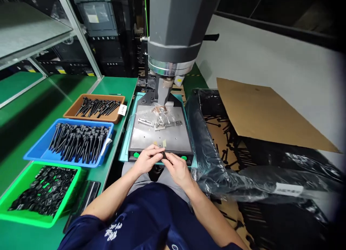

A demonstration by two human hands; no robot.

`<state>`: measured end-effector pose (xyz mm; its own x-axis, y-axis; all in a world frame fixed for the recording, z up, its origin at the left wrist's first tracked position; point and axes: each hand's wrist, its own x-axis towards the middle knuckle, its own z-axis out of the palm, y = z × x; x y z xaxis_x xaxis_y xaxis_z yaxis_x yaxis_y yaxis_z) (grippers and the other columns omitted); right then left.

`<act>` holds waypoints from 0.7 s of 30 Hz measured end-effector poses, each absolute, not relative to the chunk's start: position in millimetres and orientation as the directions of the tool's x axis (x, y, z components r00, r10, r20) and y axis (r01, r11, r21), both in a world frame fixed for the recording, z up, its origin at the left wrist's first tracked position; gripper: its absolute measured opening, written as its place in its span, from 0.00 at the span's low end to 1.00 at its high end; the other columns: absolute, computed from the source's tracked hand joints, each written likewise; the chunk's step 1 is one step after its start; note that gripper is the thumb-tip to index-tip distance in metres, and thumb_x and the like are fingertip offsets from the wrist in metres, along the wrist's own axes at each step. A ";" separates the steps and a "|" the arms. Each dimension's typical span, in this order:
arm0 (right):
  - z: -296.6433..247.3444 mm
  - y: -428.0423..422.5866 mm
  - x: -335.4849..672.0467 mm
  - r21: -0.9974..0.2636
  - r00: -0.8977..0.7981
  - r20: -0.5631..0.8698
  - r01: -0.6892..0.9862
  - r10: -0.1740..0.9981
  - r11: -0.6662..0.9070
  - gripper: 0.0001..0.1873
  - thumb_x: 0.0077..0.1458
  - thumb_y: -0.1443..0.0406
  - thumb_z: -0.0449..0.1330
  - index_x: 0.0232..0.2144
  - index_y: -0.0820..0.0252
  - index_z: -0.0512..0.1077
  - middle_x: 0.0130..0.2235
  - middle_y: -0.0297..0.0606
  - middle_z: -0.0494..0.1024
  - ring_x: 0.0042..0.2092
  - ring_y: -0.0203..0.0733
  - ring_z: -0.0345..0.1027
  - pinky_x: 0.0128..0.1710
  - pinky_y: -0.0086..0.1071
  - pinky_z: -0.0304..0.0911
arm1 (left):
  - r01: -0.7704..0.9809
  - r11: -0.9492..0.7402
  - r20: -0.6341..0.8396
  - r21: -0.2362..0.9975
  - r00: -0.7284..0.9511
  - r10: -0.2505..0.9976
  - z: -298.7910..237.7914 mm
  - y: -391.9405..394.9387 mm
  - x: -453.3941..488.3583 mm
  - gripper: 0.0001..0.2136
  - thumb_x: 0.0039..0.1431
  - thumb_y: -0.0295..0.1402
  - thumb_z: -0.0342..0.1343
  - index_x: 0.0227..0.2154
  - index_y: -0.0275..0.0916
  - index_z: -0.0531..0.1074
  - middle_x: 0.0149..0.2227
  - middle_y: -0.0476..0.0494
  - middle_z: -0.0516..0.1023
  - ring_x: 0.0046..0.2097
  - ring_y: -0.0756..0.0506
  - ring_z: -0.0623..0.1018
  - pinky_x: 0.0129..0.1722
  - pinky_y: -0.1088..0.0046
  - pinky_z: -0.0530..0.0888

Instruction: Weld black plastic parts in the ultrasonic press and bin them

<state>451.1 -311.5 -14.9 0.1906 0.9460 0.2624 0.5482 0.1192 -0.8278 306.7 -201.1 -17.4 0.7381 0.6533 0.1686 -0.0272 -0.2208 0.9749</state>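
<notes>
L hand (146,160), R hand (177,168): small black part (163,155)

1. three trays on the green bench (113,88), along its right edge: brown tray (81,117), blue tray (40,149), green tray (35,221).
2. two green buttons on the machine base's front edge: left button (136,155), right button (184,157).
3. two hands: left hand (146,159), right hand (178,169).
4. one small black part (163,155), pinched between both hands.
5. one cardboard sheet (259,113).

Blue tray (38,151), green tray (27,219), cardboard sheet (265,113), grey press (175,23)
</notes>
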 end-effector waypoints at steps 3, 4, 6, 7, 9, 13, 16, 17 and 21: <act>-24.4 -303.0 449.6 -0.929 0.262 0.156 0.367 0.952 0.051 0.10 0.61 0.61 0.56 0.41 0.58 0.75 0.34 0.38 0.77 0.33 0.40 0.70 0.34 0.33 0.65 | -0.026 -0.198 0.153 0.980 0.734 0.661 -21.1 -196.2 310.3 0.16 0.60 0.40 0.56 0.47 0.42 0.78 0.37 0.42 0.73 0.39 0.46 0.73 0.41 0.68 0.71; -27.8 -299.3 450.5 -0.957 0.272 0.117 0.288 0.955 0.036 0.11 0.60 0.60 0.57 0.41 0.58 0.74 0.33 0.37 0.76 0.31 0.39 0.69 0.31 0.31 0.64 | -0.025 -0.188 0.147 0.982 0.728 0.670 -22.6 -193.6 312.5 0.16 0.60 0.41 0.57 0.48 0.42 0.78 0.36 0.42 0.73 0.39 0.45 0.73 0.42 0.67 0.71; -33.8 -290.9 455.0 -0.991 0.292 0.065 0.134 0.954 0.027 0.15 0.59 0.57 0.58 0.44 0.59 0.73 0.31 0.35 0.75 0.28 0.36 0.66 0.28 0.30 0.62 | -0.028 -0.110 0.099 0.994 0.687 0.720 -26.7 -186.3 319.6 0.17 0.58 0.42 0.58 0.48 0.41 0.78 0.36 0.43 0.74 0.39 0.45 0.74 0.43 0.66 0.71; -35.9 -286.5 458.2 -0.997 0.311 0.049 0.066 0.949 0.030 0.18 0.59 0.55 0.58 0.47 0.59 0.72 0.30 0.34 0.74 0.27 0.35 0.64 0.27 0.29 0.60 | -0.031 -0.041 0.051 0.999 0.655 0.754 -29.3 -181.7 325.0 0.18 0.57 0.43 0.59 0.48 0.41 0.78 0.36 0.43 0.75 0.38 0.45 0.74 0.42 0.66 0.72; -38.3 -277.5 465.3 -0.999 0.359 0.018 -0.038 0.933 0.034 0.23 0.60 0.52 0.56 0.51 0.59 0.70 0.27 0.32 0.72 0.23 0.33 0.59 0.23 0.28 0.57 | -0.036 0.122 -0.077 0.992 0.593 0.802 -34.6 -171.2 339.6 0.20 0.53 0.44 0.62 0.45 0.39 0.78 0.36 0.42 0.77 0.38 0.45 0.75 0.39 0.67 0.72; -40.2 -260.4 477.0 -0.991 0.410 -0.012 -0.130 0.912 0.045 0.22 0.58 0.50 0.56 0.48 0.57 0.73 0.27 0.32 0.72 0.22 0.31 0.56 0.21 0.27 0.53 | -0.124 0.376 -0.248 0.918 0.561 0.790 -41.2 -150.2 377.5 0.20 0.44 0.41 0.69 0.40 0.38 0.78 0.41 0.40 0.78 0.39 0.46 0.76 0.36 0.71 0.72; -45.3 -247.5 484.9 -0.976 0.471 -0.017 -0.200 0.882 0.088 0.20 0.55 0.51 0.61 0.43 0.56 0.76 0.33 0.35 0.74 0.28 0.32 0.61 0.26 0.27 0.59 | -0.275 0.539 -0.322 0.796 0.561 0.762 -41.7 -137.9 402.4 0.20 0.43 0.38 0.71 0.40 0.39 0.78 0.45 0.38 0.78 0.42 0.46 0.76 0.39 0.72 0.73; -47.9 -243.3 487.9 -0.965 0.494 -0.029 -0.239 0.869 0.104 0.19 0.53 0.52 0.62 0.42 0.57 0.76 0.34 0.35 0.74 0.29 0.33 0.63 0.28 0.28 0.61 | -0.322 0.572 -0.339 0.755 0.554 0.760 -41.4 -134.8 408.5 0.19 0.43 0.38 0.70 0.40 0.39 0.78 0.46 0.38 0.78 0.43 0.47 0.77 0.41 0.72 0.73; -58.4 -227.8 500.0 -0.855 0.550 -0.144 -0.487 0.822 0.176 0.19 0.44 0.54 0.68 0.37 0.59 0.78 0.33 0.35 0.74 0.32 0.34 0.64 0.31 0.29 0.62 | -0.518 0.552 -0.309 0.654 0.483 0.819 -36.8 -126.9 419.5 0.15 0.48 0.37 0.68 0.39 0.41 0.76 0.48 0.42 0.77 0.46 0.48 0.77 0.45 0.73 0.72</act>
<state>500.0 -227.8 -58.4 0.5503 0.8224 -0.1442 -0.4872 0.1760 -0.8554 419.5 -126.9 -36.8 0.4832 0.8193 -0.3087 -0.5178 0.5518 0.6538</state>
